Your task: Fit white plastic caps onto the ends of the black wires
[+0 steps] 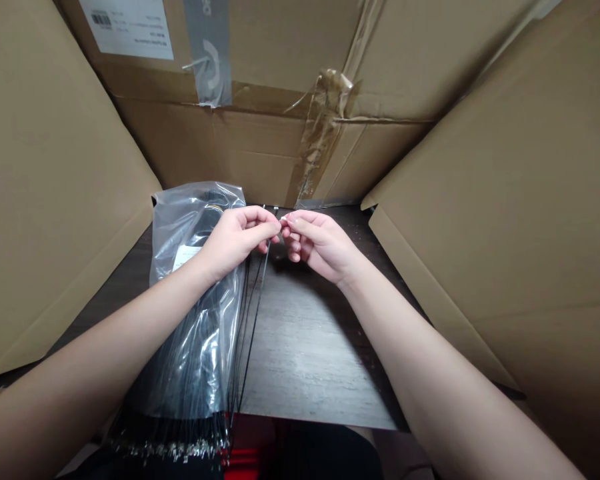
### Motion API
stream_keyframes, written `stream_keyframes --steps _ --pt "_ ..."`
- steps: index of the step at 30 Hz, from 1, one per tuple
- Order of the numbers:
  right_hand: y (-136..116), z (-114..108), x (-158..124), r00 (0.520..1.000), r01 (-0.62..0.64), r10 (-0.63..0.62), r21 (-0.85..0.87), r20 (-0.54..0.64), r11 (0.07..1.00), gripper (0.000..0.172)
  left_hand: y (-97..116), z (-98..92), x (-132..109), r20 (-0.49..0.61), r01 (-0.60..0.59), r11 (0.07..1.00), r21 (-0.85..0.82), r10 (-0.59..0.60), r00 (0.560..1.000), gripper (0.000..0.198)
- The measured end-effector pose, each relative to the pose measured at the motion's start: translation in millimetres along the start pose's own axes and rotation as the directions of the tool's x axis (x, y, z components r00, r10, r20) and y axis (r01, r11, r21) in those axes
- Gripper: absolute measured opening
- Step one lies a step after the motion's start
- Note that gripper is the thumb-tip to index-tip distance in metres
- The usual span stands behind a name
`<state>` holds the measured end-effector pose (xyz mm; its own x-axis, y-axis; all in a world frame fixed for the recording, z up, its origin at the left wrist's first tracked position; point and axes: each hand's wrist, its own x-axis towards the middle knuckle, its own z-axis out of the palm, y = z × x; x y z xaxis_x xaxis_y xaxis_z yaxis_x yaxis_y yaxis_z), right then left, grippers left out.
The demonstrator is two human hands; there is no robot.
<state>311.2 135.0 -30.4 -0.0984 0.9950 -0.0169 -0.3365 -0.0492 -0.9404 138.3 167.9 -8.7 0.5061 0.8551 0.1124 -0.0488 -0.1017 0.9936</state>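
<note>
Both hands pinched together on a tiny piece, mid-table

Left hand (245,233) comes in from lower left, back up, thumb pressed on index. Right hand (317,243) mirrors it from lower right, palm partly turned up, other fingers curled. Fingertips meet, clamped on a small pale piece (283,219); too small to say what it is. Forearms make a wide V.

Loose black cords (255,320) run along the table (305,380) below the left hand. Clear bag (183,203) of cords sits under the left forearm, metal ends (175,448) sticking out at the near side.

Writing: bag label (186,255) unreadable. Carton (285,40) behind has a white label (135,33) with barcode, print upside down, too blurred. Grey tape (210,53) carries cut-off lettering.
</note>
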Motion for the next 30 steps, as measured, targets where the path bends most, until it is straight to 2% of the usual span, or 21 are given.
stream_keyframes --steps 19,30 --pt "0.5 3.1 -1.1 0.999 -0.045 0.045 -0.007 0.014 0.999 0.043 4.3 2.1 -1.6 -0.046 -0.074 0.994 0.08 0.078 0.996 0.012" --pt "2.5 1.0 -2.3 0.999 -0.018 0.021 -0.075 0.032 0.997 0.039 -1.3 -0.2 -1.0 -0.056 -0.134 0.979 0.154 0.144 0.988 0.012"
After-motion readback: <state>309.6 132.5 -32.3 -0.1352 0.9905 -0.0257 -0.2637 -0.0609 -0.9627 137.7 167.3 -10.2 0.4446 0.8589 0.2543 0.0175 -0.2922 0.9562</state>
